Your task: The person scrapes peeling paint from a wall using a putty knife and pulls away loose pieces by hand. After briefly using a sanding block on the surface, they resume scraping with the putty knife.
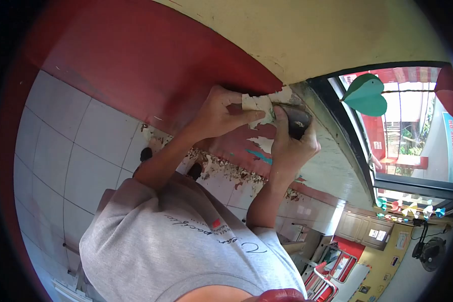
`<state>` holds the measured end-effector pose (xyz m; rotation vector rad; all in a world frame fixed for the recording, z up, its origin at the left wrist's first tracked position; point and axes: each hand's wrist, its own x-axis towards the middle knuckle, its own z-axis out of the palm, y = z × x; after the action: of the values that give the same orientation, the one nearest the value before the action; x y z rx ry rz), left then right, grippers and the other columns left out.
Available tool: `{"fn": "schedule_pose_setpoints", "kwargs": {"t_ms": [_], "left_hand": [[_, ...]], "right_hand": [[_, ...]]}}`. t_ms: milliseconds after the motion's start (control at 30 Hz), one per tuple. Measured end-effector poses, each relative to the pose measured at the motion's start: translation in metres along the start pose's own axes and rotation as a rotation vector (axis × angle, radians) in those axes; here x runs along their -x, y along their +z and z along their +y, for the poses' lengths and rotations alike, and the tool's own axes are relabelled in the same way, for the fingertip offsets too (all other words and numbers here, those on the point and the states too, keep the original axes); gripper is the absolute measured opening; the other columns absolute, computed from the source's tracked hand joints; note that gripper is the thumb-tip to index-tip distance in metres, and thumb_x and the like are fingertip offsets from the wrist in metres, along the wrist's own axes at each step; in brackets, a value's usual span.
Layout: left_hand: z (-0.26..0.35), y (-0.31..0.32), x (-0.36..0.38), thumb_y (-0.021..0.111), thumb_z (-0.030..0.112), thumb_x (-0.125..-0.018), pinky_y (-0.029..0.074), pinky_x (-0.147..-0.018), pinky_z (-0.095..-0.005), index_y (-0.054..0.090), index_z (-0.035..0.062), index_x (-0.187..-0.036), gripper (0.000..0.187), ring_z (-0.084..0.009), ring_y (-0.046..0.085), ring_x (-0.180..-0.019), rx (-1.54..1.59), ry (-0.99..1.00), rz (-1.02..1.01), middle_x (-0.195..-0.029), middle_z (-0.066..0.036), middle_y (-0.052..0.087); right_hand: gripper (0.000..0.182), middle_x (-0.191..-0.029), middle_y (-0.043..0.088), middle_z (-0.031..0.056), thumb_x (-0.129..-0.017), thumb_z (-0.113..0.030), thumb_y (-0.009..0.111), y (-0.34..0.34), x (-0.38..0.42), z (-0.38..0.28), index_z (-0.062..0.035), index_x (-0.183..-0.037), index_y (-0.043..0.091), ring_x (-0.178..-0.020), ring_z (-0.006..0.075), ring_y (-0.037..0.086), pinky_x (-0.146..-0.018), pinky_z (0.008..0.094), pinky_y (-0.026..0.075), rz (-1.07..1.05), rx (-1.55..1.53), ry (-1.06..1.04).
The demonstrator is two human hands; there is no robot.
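Note:
My left hand [221, 113] pinches a pale, ragged flake of peeling paint [253, 104] between thumb and fingers, close to the wall. My right hand [293, 143] grips a dark, flat-edged tool [298, 119], with its upper edge against the wall beside the flake. Around both hands the wall's red paint [186, 60] gives way to a bare, patchy strip [319, 161] with pale and turquoise spots.
Paint chips [231, 171] litter the tiled floor [95, 146] along the wall base. A window frame [350, 141] is at right, with a green paper heart [366, 94] on a string. Chairs [327, 277] and a black fan [432, 253] are at lower right.

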<state>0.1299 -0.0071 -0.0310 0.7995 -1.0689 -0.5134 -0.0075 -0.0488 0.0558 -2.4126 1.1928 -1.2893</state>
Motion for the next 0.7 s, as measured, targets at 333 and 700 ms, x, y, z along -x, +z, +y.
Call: {"fn": "schedule_pose_setpoints", "kwargs": {"t_ms": [333, 700], "left_hand": [[-0.005, -0.001, -0.001, 0.076, 0.011, -0.08, 0.052, -0.065, -0.0249, 0.073, 0.0001, -0.089, 0.015, -0.0107, 0.07, -0.071, -0.109, 0.034, -0.003, -0.078, -0.008, 0.073], [-0.006, -0.004, 0.005, 0.076, 0.009, -0.079, 0.052, -0.063, -0.024, 0.074, 0.0007, -0.088, 0.012, -0.0118, 0.07, -0.07, -0.054, 0.021, -0.01, -0.078, -0.008, 0.073]], "right_hand": [[0.03, -0.076, 0.071, 0.0142, -0.076, -0.019, 0.082, -0.001, -0.001, -0.001, 0.0019, -0.09, 0.066, -0.069, 0.024, 0.072, -0.063, 0.0334, 0.054, -0.014, 0.056, -0.01], [0.027, -0.077, 0.072, 0.0135, -0.076, -0.015, 0.08, 0.002, 0.001, -0.007, 0.0029, -0.091, 0.066, -0.069, 0.0231, 0.072, -0.063, 0.0323, 0.055, -0.022, -0.023, -0.006]]}}
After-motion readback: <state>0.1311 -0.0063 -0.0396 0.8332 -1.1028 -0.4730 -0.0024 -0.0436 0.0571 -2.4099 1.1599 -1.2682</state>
